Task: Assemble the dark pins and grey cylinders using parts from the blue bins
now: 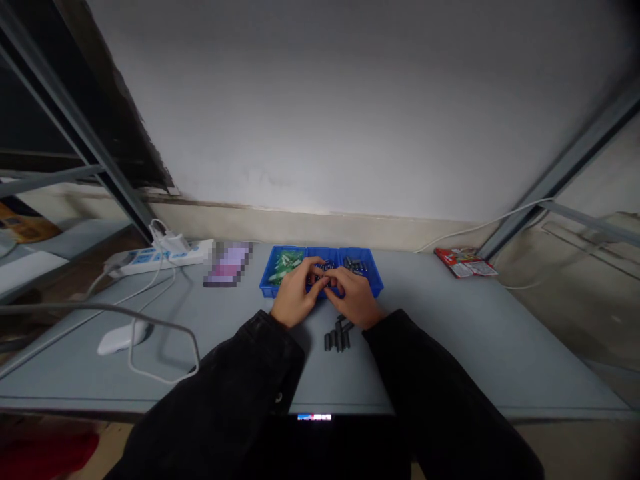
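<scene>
Three blue bins stand side by side at the table's middle. Green and clear pieces (286,265) lie in the left blue bin (270,291); small metallic parts (327,265) show in the middle one, and dark cylinders (356,265) in the right blue bin (377,287). Over the front of the middle bin, my left hand (299,290) and my right hand (354,293) meet with fingers pinched together. Whatever they hold is too small and hidden to name. Several dark grey cylinders (339,337) lie on the table between my wrists.
On the left are a power strip (165,259) with chargers, a blurred purple item (229,265), a white mouse-like object (123,338) and looping white cables. A red packet (465,262) lies at the back right of the table (450,347). Metal frame posts rise on both sides.
</scene>
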Available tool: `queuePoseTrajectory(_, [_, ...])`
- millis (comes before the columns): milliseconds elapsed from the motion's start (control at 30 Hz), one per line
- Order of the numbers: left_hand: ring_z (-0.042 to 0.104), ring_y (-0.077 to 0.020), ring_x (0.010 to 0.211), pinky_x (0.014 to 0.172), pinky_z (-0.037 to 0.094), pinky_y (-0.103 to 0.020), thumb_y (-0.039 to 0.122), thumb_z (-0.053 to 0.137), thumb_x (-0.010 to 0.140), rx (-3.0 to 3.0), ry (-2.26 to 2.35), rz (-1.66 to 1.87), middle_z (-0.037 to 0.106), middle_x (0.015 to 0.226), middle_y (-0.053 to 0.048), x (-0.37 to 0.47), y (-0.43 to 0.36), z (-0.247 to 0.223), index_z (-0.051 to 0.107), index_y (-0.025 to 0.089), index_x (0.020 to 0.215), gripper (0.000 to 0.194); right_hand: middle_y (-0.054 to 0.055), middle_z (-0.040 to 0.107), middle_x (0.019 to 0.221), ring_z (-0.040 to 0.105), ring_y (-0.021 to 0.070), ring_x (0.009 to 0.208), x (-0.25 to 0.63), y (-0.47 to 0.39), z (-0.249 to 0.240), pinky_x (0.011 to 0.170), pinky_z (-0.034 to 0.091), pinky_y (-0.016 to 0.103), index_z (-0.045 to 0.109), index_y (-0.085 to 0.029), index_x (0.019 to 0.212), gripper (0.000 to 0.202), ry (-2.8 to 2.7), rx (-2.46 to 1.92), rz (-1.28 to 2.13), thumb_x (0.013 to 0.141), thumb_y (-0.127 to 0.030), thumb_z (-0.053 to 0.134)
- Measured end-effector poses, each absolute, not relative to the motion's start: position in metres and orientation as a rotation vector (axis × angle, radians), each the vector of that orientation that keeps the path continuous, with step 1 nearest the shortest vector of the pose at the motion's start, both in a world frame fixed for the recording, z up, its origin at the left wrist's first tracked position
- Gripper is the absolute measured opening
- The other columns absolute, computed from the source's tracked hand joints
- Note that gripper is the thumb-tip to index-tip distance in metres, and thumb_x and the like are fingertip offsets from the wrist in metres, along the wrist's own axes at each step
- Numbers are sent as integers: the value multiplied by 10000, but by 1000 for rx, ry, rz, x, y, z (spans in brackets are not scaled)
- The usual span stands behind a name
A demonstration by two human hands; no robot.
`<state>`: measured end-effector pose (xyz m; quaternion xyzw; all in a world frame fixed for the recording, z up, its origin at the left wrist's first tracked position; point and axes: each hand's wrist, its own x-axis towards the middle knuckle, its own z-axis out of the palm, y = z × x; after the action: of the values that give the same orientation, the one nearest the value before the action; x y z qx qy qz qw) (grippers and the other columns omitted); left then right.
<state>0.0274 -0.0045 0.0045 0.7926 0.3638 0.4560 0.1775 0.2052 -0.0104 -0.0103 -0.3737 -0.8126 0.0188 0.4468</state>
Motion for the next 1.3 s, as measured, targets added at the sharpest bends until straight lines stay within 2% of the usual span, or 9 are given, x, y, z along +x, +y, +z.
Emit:
queuePoseTrajectory(133, [633, -180, 819, 833, 514, -368, 226, 576, 992, 2269, 973, 1269, 725, 1011, -51, 27, -5, 5, 508, 209, 1265, 282, 11, 663, 880, 626, 155, 761, 206, -10, -11, 698, 486, 276, 632, -212, 1049, 155, -2005, -921, 44, 909, -156, 601])
queuePoseTrajectory(333, [614, -179, 784, 803, 512, -356, 253, 674, 934, 2255, 1041, 1307, 704, 933, -26, 28, -4, 4, 523, 210, 1244, 347, 16, 664, 876, 613, 153, 727, 206, -12, -8, 676, 471, 275, 629, -199, 1031, 164, -2007, -908, 27, 888, -126, 597])
queuePoseTrajectory(633, [637, -181, 820, 837, 512, -365, 217, 590, 986, 2263, 977, 1275, 727, 1004, -51, 28, -5, 4, 519, 206, 1257, 280, 1, 636, 819, 595, 150, 701, 206, -10, -11, 652, 455, 269, 619, -214, 981, 91, -2010, -947, 23, 903, -168, 604])
queuePoseTrajectory(833, [620, -181, 791, 817, 517, -362, 243, 677, 933, 2248, 1050, 1285, 707, 948, -25, 28, -4, 5, 519, 215, 1251, 356, 9, 656, 857, 610, 154, 723, 206, -9, -12, 669, 466, 275, 616, -216, 986, 134, -2005, -936, 29, 880, -135, 599])
queuePoseTrajectory(1033, [628, -178, 791, 815, 518, -359, 186, 643, 949, 2235, 1005, 1290, 727, 956, -32, 27, -5, 5, 530, 217, 1236, 310, 9, 654, 860, 607, 150, 722, 205, -10, -12, 669, 464, 272, 612, -216, 977, 111, -2013, -930, 26, 889, -149, 617])
queuePoseTrajectory(1300, [636, -177, 814, 839, 520, -370, 199, 612, 977, 2268, 994, 1278, 735, 997, -42, 28, -5, 5, 529, 210, 1243, 279, 4, 641, 847, 602, 149, 721, 207, -8, -13, 669, 456, 273, 601, -210, 968, 94, -2016, -911, 17, 894, -153, 612])
